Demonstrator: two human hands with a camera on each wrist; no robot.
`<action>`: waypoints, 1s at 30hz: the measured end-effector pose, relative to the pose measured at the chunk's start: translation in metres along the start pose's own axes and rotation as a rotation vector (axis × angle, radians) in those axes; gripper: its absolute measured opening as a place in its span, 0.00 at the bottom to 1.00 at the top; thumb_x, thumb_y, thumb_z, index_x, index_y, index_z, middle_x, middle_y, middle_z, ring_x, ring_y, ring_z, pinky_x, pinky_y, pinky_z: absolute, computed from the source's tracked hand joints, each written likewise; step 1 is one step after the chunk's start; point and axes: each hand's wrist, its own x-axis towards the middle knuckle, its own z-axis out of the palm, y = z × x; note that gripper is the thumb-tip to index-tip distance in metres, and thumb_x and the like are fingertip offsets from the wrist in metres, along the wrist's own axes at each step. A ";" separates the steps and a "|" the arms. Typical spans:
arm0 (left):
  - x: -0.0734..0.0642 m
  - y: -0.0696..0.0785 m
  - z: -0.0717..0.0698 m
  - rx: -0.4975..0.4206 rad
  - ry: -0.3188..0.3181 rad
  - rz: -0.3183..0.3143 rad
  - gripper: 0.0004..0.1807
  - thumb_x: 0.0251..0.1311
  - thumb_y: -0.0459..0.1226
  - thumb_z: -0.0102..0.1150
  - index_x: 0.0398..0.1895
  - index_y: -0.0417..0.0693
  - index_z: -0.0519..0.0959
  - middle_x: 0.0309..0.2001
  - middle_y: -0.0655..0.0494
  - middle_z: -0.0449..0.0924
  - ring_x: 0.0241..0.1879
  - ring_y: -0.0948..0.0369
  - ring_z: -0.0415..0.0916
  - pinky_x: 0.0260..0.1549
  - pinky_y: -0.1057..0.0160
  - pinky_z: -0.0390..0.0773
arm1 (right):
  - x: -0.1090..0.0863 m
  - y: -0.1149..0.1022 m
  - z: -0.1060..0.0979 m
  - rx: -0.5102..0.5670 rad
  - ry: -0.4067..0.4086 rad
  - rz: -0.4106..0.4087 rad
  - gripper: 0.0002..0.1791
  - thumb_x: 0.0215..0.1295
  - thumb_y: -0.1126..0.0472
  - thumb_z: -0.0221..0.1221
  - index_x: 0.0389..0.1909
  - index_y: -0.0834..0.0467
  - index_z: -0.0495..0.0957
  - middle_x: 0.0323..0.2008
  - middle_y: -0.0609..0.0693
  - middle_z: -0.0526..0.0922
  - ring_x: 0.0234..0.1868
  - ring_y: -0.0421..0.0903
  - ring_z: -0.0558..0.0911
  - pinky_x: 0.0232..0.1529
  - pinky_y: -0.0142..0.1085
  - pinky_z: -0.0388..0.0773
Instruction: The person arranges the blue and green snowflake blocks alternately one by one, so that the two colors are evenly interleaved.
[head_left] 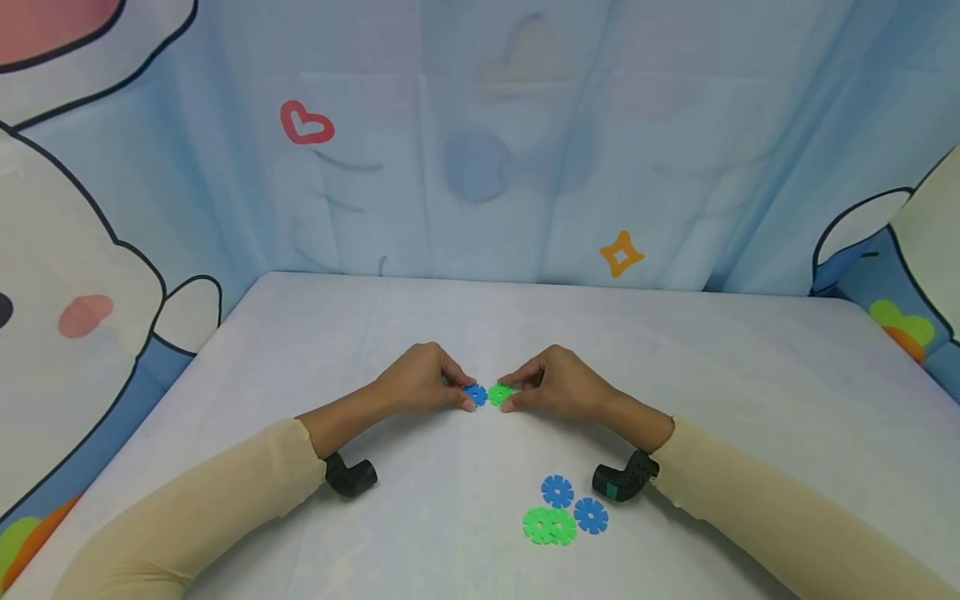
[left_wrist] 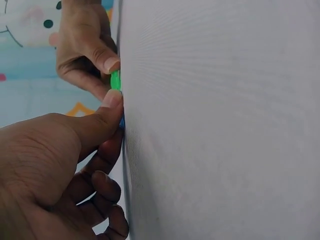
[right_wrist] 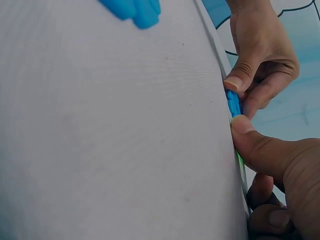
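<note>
Between thumb and index finger, my left hand [head_left: 426,380] pinches a blue notched disc [head_left: 477,394] by its outer edge. My right hand [head_left: 561,383] pinches a green notched disc [head_left: 498,394] the same way. Both discs are held edge to edge near the middle of the table, with barely any gap between them in the head view. In the left wrist view the left thumb hides most of the blue disc [left_wrist: 122,121], while the green disc [left_wrist: 115,80] shows past its tip. The right thumb covers most of the green disc in the right wrist view.
On the white-covered table [head_left: 420,517], nearer the body, lie two blue discs [head_left: 591,516] and two overlapping green discs [head_left: 537,525], left of the right wrist camera [head_left: 626,477]. A light blue patterned curtain [head_left: 480,167] hangs behind the table's far edge.
</note>
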 end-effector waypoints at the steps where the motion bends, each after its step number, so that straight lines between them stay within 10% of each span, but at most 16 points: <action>1: 0.000 -0.001 0.000 -0.006 0.002 0.000 0.16 0.50 0.44 0.75 0.42 0.50 0.89 0.37 0.59 0.89 0.34 0.69 0.78 0.32 0.69 0.75 | 0.000 0.000 0.000 -0.002 -0.001 0.003 0.19 0.49 0.52 0.75 0.43 0.53 0.88 0.17 0.42 0.76 0.22 0.38 0.69 0.22 0.28 0.59; 30: 0.000 -0.004 0.003 0.045 0.029 0.000 0.17 0.48 0.45 0.76 0.43 0.53 0.88 0.37 0.61 0.89 0.32 0.70 0.78 0.28 0.68 0.74 | -0.001 -0.003 -0.002 -0.027 -0.029 0.022 0.21 0.50 0.50 0.74 0.47 0.51 0.87 0.17 0.43 0.75 0.21 0.38 0.67 0.20 0.29 0.57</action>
